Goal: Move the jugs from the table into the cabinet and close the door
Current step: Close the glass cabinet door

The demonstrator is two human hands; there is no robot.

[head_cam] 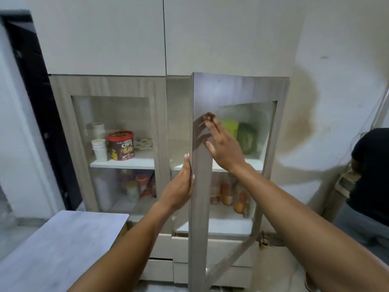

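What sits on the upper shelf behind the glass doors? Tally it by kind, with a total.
Paper cup stacks: 2
Red tin: 1
Patterned box: 1
Green jugs: 2
Total: 6

Dim, cool indoor light; soft glare on the open cabinet door (200, 144), finger shadows beside it. Motion blur throughout; wide-angle bending of lines far from the door.
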